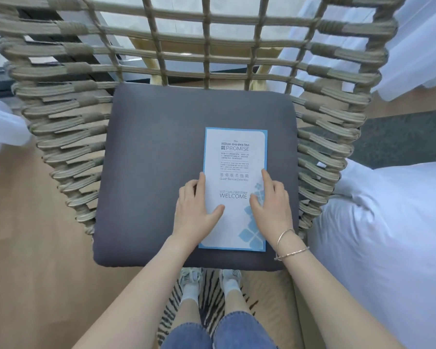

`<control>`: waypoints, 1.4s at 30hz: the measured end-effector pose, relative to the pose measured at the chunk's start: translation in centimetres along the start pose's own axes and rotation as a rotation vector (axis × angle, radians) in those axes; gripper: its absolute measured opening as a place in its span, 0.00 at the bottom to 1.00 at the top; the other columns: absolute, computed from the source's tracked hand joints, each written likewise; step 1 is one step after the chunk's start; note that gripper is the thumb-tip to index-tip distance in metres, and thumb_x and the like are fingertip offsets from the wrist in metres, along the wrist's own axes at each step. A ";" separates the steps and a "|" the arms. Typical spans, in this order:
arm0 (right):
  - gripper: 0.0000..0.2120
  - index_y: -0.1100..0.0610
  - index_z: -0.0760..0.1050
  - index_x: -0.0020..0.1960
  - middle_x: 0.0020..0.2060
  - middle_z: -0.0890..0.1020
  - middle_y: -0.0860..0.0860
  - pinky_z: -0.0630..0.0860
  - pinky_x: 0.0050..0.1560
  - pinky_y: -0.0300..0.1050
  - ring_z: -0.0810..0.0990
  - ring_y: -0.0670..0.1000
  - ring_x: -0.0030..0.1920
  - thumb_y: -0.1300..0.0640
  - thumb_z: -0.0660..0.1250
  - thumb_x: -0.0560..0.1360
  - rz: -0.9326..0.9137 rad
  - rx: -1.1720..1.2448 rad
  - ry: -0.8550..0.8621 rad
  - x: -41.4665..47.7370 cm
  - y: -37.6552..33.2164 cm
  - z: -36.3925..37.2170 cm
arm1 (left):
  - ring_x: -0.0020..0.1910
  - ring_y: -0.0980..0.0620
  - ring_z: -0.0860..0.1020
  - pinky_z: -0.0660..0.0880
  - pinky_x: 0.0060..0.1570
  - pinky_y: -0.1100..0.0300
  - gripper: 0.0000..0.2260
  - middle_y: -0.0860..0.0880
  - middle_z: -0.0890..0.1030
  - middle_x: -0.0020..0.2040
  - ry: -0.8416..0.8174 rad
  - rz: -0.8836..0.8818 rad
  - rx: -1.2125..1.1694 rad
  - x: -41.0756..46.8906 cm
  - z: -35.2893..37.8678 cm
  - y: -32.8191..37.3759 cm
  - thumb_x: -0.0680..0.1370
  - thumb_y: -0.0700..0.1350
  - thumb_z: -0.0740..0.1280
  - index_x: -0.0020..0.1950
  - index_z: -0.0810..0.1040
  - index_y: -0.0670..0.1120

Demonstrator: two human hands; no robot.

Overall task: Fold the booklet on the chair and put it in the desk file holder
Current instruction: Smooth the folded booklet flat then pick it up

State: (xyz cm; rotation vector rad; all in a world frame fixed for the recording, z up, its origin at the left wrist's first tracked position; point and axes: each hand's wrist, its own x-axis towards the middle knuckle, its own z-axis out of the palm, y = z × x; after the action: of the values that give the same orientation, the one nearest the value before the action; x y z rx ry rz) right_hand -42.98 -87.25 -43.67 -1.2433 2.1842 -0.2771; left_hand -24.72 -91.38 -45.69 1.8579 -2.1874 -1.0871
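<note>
A white booklet with a blue border and printed text lies flat and closed on the dark grey seat cushion of a woven rope chair. My left hand rests along the booklet's left edge, fingers on the cushion and thumb lying on the cover. My right hand presses flat on the cover's lower right, fingers spread over the blue flower print. Neither hand grips the booklet. No desk or file holder is in view.
The chair's rope back and sides curve around the cushion. A bed with white bedding stands close on the right. White curtains hang left and right. A striped rug and my shoes lie below the seat.
</note>
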 end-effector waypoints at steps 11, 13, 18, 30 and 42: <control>0.32 0.48 0.67 0.73 0.55 0.76 0.62 0.73 0.58 0.45 0.74 0.55 0.50 0.64 0.70 0.72 0.196 0.449 -0.009 1.1 0.3 0.0 | 0.48 0.54 0.78 0.75 0.42 0.68 0.30 0.51 0.77 0.54 -0.119 -0.277 -0.723 2.4 -1.0 0.5 0.71 0.35 0.69 0.67 0.71 0.61; 0.30 0.48 0.70 0.70 0.54 0.79 0.62 0.76 0.53 0.48 0.76 0.54 0.43 0.65 0.70 0.71 0.231 0.510 -0.028 1.1 0.6 -0.8 | 0.44 0.52 0.82 0.80 0.40 0.62 0.29 0.48 0.83 0.51 -0.162 -0.313 -0.879 2.4 -1.8 0.5 0.71 0.31 0.68 0.66 0.74 0.57; 0.25 0.48 0.73 0.66 0.49 0.77 0.57 0.77 0.50 0.49 0.75 0.51 0.45 0.66 0.71 0.73 0.243 0.680 -0.106 0.5 0.2 -3.7 | 0.48 0.48 0.84 0.81 0.43 0.54 0.30 0.45 0.83 0.58 -0.209 -0.374 -1.056 2.0 -3.8 1.6 0.71 0.27 0.66 0.67 0.75 0.53; 0.22 0.51 0.77 0.62 0.50 0.86 0.54 0.82 0.49 0.50 0.84 0.53 0.46 0.72 0.67 0.74 0.006 0.997 -0.156 -6.0 -9.0 -20.0 | 0.57 0.48 0.82 0.80 0.49 0.54 0.31 0.48 0.80 0.61 -0.148 -0.179 -1.197 -4.7 -19.7 12.9 0.68 0.32 0.68 0.70 0.72 0.48; 0.28 0.46 0.77 0.65 0.62 0.83 0.53 0.82 0.53 0.47 0.84 0.54 0.58 0.67 0.70 0.69 -0.345 1.147 -0.035 -18.4 -21.7 -38.8 | 0.61 0.42 0.79 0.77 0.59 0.42 0.28 0.44 0.77 0.66 0.051 0.177 -1.048 -17.5 -40.2 26.7 0.70 0.39 0.68 0.69 0.69 0.53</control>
State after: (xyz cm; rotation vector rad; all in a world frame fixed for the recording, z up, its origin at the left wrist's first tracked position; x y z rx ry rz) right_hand -43.69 -87.86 4.45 -0.8703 1.3133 -1.3843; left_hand -23.07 -93.84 5.53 1.1532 -1.2436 -1.6416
